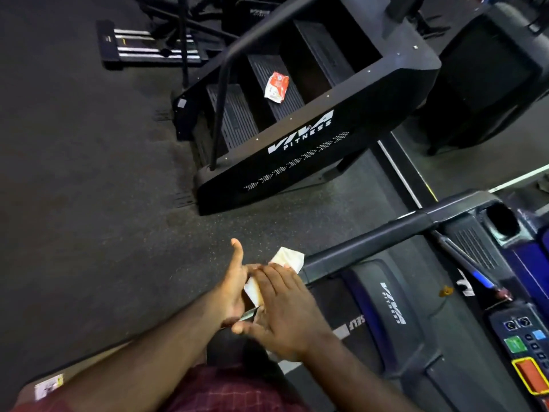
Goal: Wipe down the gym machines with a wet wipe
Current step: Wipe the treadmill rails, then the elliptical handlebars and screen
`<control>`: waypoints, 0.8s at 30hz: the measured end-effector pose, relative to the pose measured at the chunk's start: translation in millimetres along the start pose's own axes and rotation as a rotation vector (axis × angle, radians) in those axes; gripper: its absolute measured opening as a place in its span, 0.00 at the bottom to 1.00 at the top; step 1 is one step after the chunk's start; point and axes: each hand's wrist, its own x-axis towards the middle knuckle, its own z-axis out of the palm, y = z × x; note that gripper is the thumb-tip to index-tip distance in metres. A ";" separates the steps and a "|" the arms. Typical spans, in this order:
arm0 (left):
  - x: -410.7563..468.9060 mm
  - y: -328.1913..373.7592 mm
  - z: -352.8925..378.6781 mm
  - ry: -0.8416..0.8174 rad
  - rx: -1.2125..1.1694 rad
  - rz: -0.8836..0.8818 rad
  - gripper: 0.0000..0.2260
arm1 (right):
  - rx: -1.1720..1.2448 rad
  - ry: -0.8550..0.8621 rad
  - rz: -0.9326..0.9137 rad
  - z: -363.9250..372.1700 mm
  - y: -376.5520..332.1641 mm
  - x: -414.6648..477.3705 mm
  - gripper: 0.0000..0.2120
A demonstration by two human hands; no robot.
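A white wet wipe [287, 258] is pressed flat between my two palms in front of me, its far corner sticking out past my fingertips. My left hand [233, 288] lies under and beside it with the thumb raised. My right hand [282, 310] covers it from the right, fingers spread. Just to the right runs the dark handrail [365, 243] of a treadmill [395, 319] marked Viva Fitness. A red and white wipes packet [277, 86] lies on a step of the black stair climber [297, 144] further ahead.
The treadmill console [525, 349] with coloured buttons and an orange stop pad sits at the lower right. Dark rubber flooring [89, 188] spreads to the left. Another machine's chrome rails [148, 49] stand at the top left, and a black machine housing [487, 72] at the top right.
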 end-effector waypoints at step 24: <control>33.4 26.4 4.6 0.198 0.487 -0.194 0.55 | 0.102 -0.890 -0.046 -87.4 81.4 115.1 0.28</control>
